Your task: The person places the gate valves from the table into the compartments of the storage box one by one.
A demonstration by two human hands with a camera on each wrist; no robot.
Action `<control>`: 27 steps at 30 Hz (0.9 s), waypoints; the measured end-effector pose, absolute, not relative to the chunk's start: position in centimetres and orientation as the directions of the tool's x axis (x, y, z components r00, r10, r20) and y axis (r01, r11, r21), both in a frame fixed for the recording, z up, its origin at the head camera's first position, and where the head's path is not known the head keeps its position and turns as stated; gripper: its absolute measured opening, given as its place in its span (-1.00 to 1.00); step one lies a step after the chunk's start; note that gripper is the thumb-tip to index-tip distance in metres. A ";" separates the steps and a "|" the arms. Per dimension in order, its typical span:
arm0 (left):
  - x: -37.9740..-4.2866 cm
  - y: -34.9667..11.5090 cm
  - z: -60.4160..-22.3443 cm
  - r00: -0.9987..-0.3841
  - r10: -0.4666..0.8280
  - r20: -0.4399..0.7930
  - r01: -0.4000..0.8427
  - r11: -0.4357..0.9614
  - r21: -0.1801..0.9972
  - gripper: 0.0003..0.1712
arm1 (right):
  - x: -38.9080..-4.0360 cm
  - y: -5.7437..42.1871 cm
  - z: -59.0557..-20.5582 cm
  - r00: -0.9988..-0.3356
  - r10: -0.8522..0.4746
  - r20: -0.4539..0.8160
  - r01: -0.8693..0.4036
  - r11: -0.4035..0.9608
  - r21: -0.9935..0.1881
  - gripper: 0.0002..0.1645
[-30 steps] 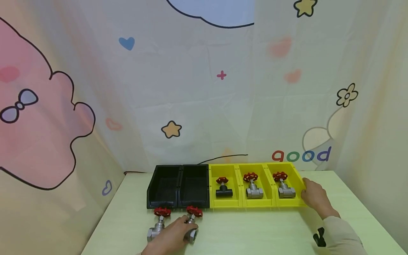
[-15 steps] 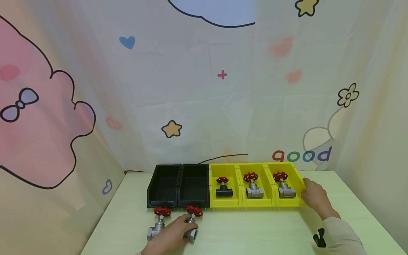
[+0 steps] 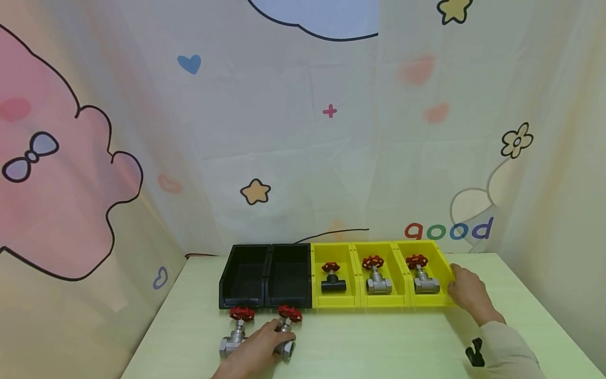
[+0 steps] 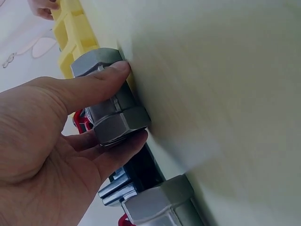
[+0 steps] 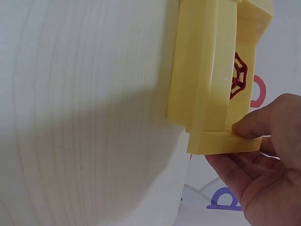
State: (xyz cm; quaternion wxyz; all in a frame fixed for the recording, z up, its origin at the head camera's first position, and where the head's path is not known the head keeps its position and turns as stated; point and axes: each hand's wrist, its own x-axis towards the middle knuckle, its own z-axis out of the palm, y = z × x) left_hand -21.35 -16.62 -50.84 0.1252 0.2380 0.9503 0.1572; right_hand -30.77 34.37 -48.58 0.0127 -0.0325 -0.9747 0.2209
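Note:
My left hand (image 3: 253,350) grips a metal gate valve (image 4: 115,101) with a red handwheel, in front of the black bins. In the left wrist view the thumb lies along one hexagonal end and fingers curl under the other. Just to its left stands a second metal gate valve (image 3: 232,345), partly behind the hand. My right hand (image 3: 470,293) pinches the side wall of the rightmost yellow bin (image 5: 221,141), thumb inside and fingers outside. That bin holds a metal valve (image 3: 427,284) with a red handwheel.
Two black bins (image 3: 243,302) join the row at the left. Among the other yellow bins, one holds a black-bodied valve (image 3: 333,285) and one a metal valve (image 3: 379,285). A small black object (image 3: 475,352) lies beside the right sleeve. A printed curtain (image 3: 303,158) hangs behind the table.

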 end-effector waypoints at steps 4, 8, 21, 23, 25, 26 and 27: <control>-21.1 -16.6 -50.7 -0.855 0.490 -0.169 0.413 0.841 0.348 -0.42 | -30.8 34.3 -48.6 -0.997 0.072 0.004 0.063 0.897 -0.437 -0.31; -20.9 -16.6 -50.5 -0.854 0.492 -0.172 0.416 0.842 0.343 -0.41 | -30.8 34.3 -48.5 -0.998 0.069 0.004 0.060 0.897 -0.439 -0.32; -20.6 -16.6 -48.7 -0.845 0.521 -0.118 0.463 0.825 0.325 -0.42 | -30.6 34.1 -48.2 -0.997 0.072 0.001 0.064 0.890 -0.452 -0.35; -20.7 -16.5 -48.5 -0.850 0.514 -0.119 0.455 0.828 0.328 -0.42 | -30.6 34.1 -48.2 -0.997 0.072 0.000 0.065 0.890 -0.452 -0.35; -20.7 -16.5 -48.5 -0.851 0.511 -0.119 0.450 0.828 0.334 -0.40 | -30.6 34.1 -48.2 -0.997 0.071 -0.001 0.064 0.890 -0.452 -0.34; -20.7 -16.5 -48.4 -0.852 0.510 -0.120 0.448 0.828 0.337 -0.40 | -30.6 34.1 -48.2 -0.998 0.071 -0.001 0.063 0.890 -0.452 -0.33; -20.6 -16.4 -48.3 -0.855 0.504 -0.124 0.441 0.830 0.341 -0.40 | -30.6 34.1 -48.3 -0.998 0.069 0.000 0.061 0.890 -0.452 -0.33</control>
